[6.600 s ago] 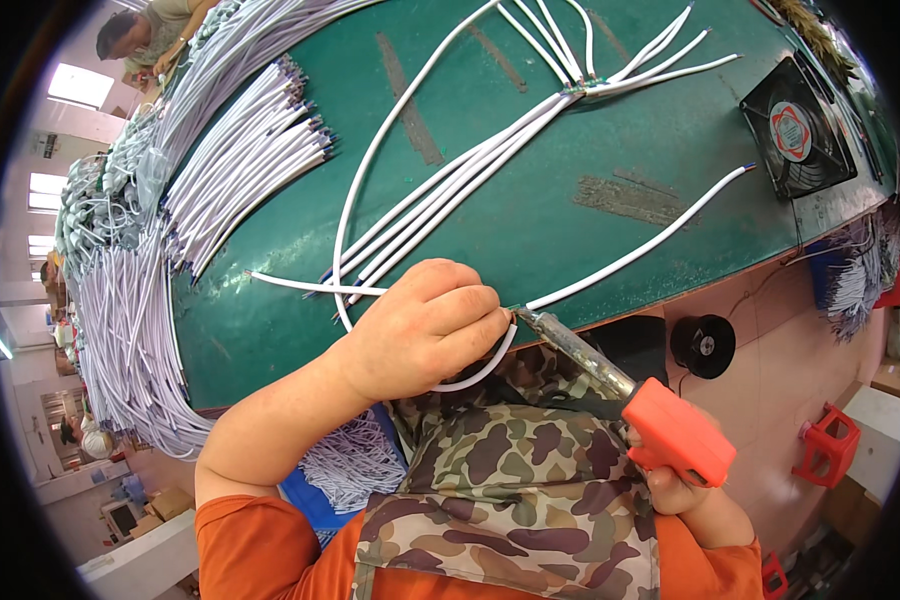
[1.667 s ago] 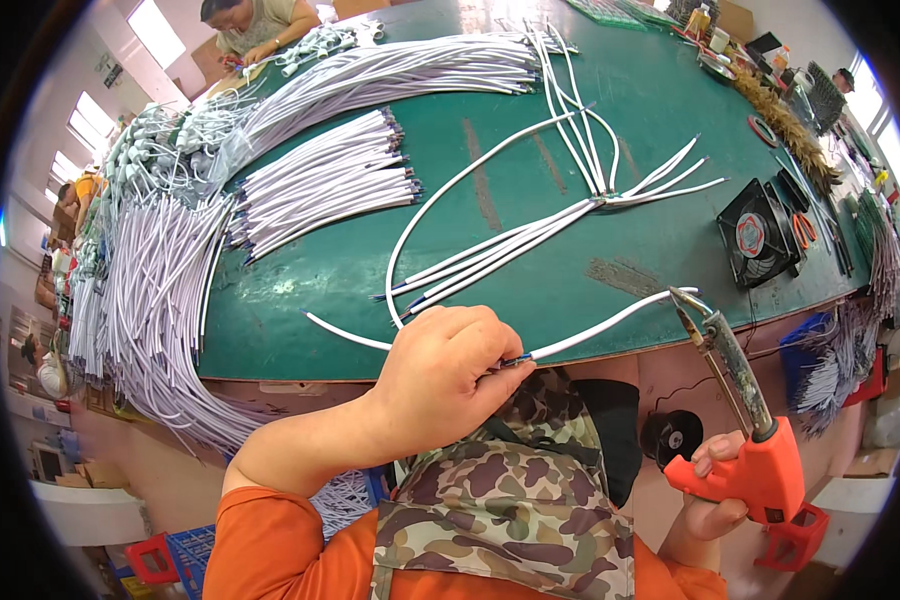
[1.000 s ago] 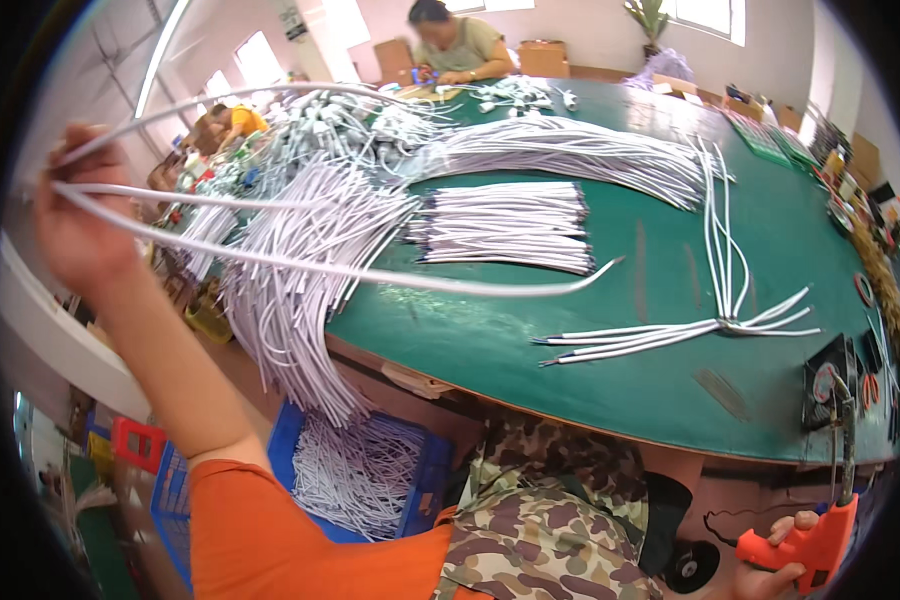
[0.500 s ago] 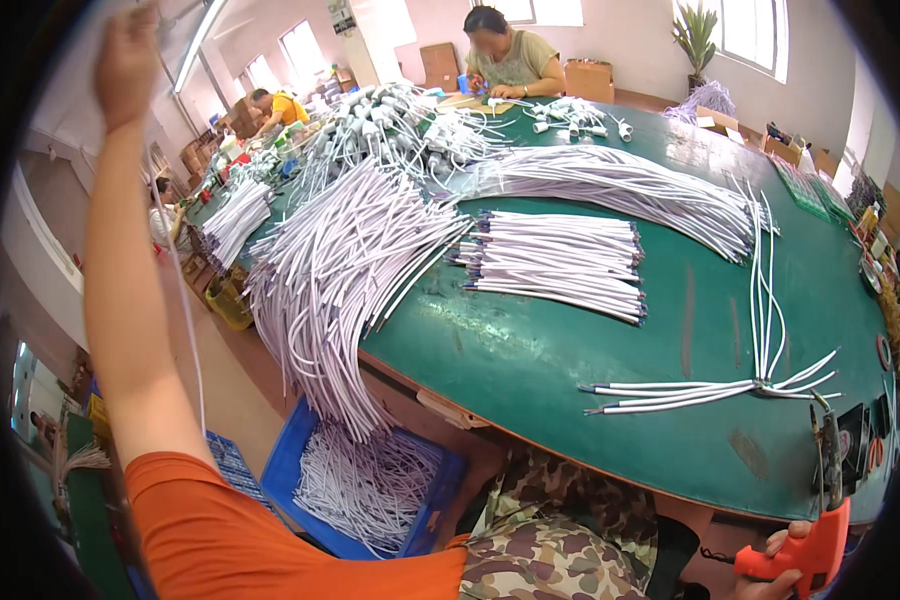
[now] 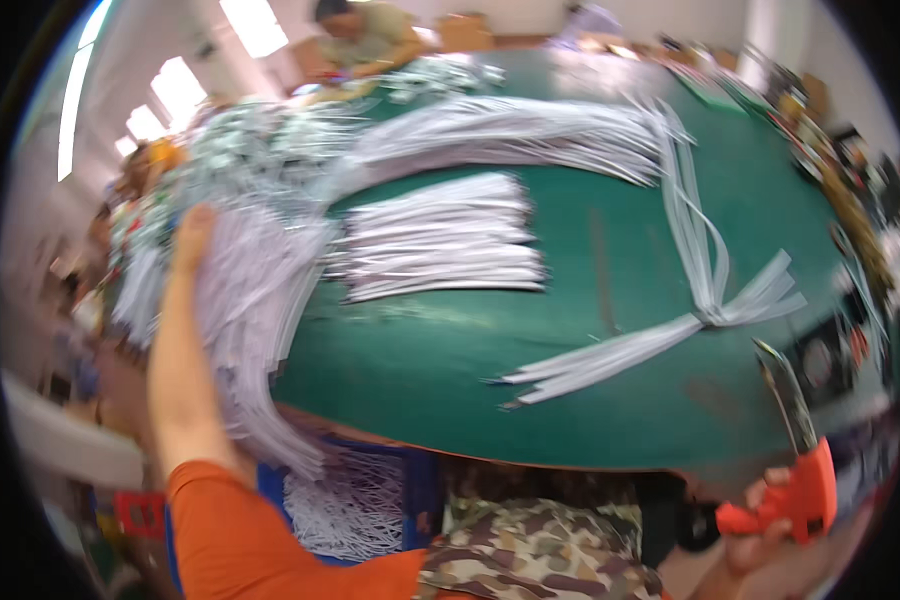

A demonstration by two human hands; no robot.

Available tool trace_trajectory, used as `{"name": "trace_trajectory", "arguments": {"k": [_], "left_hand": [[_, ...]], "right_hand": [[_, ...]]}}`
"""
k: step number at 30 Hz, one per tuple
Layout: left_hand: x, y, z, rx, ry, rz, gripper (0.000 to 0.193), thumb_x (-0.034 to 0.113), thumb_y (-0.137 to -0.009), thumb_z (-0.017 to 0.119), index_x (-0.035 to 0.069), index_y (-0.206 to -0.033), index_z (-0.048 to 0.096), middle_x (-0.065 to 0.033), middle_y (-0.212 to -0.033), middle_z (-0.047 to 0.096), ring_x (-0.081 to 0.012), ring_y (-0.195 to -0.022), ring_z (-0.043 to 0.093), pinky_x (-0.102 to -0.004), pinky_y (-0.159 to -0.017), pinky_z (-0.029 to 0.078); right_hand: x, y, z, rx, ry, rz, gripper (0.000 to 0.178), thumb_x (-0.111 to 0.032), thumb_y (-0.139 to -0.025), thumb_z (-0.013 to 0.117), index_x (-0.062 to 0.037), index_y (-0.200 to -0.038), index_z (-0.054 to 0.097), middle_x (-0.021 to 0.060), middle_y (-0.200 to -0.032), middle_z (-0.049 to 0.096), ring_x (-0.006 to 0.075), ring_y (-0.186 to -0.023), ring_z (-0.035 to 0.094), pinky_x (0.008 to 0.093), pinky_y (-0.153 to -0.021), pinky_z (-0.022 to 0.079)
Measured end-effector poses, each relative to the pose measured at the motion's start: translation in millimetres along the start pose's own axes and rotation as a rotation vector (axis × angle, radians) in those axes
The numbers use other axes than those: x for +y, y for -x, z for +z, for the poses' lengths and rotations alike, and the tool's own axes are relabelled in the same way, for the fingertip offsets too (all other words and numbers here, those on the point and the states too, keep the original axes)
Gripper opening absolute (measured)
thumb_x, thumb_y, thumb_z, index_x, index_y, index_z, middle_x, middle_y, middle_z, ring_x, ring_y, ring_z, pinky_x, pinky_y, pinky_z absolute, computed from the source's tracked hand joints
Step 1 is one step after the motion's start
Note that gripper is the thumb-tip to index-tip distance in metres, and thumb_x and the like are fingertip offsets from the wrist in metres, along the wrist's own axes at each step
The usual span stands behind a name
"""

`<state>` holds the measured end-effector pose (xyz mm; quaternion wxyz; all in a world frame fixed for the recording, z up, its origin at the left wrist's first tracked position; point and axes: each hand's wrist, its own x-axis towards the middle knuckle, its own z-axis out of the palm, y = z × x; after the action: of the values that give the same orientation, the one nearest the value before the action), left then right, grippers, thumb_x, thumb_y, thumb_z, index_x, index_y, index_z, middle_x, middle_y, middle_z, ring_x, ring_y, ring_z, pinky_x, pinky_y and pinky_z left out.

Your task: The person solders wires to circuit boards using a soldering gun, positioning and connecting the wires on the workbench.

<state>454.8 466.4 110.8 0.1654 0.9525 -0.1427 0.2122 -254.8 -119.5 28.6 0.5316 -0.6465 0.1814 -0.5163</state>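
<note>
In my right hand (image 5: 765, 515), at the lower right, is an orange-red soldering gun (image 5: 805, 490), its long metal end pointing up over the table edge. My left arm reaches forward, and the left hand (image 5: 198, 228) is at the left side of a big heap of white cables (image 5: 255, 270). Motion smears its fingers, so I cannot tell whether it grips any cable. Several white cables (image 5: 625, 350) lie apart on the right of the table, meeting at one joint (image 5: 708, 318). A bundle of short white cables (image 5: 440, 240) lies mid-table.
Across the green table (image 5: 570, 420) arches a long cable bundle (image 5: 520, 135); pale lamp-holder-like parts (image 5: 270, 135) are heaped at the back left. Below the near edge stands a blue crate (image 5: 420, 490) of cables. A co-worker (image 5: 370, 40) sits at the far side.
My left hand has come down from high at the upper left to the cable heap. The view has turned, shifting the table leftward. My right hand still holds the soldering gun.
</note>
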Motion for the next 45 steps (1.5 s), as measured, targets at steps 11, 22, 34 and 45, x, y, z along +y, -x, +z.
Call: {"name": "trace_trajectory", "arguments": {"k": [11,22,34,45], "left_hand": [[474.8,160.4,87.8,-0.067,0.523,0.796,0.03,0.004,-0.085,0.07,0.005,-0.114,0.064,-0.0077,-0.104,0.067,-0.0176,-0.095,0.065,-0.0296,-0.082,0.05],[679.9,251.6,177.5,-0.985,0.717,0.742,0.017,0.011,-0.087,0.071,0.004,-0.102,0.07,-0.0092,-0.098,0.07,-0.0199,-0.088,0.066,-0.0321,-0.079,0.052],[693.4,203.7,124.3,-1.048,0.07,1.196,0.01,0.01,-0.088,0.064,0.005,-0.096,0.067,-0.0125,-0.1,0.064,-0.0323,-0.097,0.061,-0.0418,-0.084,0.049],[634.0,205.4,124.2,-1.152,0.02,1.256,0.011,0.01,-0.088,0.062,0.007,-0.095,0.07,-0.0127,-0.1,0.064,-0.0328,-0.095,0.061,-0.0408,-0.085,0.049]], "right_hand": [[5.2,-12.4,-8.2,0.068,-0.003,0.033,0.071,-0.062,-0.091,0.058,0.0037,-0.117,0.049,0.0128,-0.101,0.06,0.013,-0.068,0.056,0.0282,-0.062,0.048],[8.4,4.6,-61.6,0.139,-0.003,0.042,0.063,-0.053,-0.095,0.056,0.0041,-0.121,0.048,0.0149,-0.103,0.06,0.0143,-0.069,0.056,0.0295,-0.063,0.049],[12.3,0.4,-73.9,0.18,-0.037,0.055,0.063,-0.054,-0.095,0.055,0.0059,-0.116,0.052,0.0163,-0.103,0.061,0.0144,-0.069,0.058,0.0295,-0.061,0.05],[1.0,10.2,-67.2,0.028,-0.077,0.017,0.056,-0.045,-0.097,0.055,0.0039,-0.122,0.047,0.0166,-0.108,0.059,0.0142,-0.071,0.056,0.0289,-0.065,0.049]]}}
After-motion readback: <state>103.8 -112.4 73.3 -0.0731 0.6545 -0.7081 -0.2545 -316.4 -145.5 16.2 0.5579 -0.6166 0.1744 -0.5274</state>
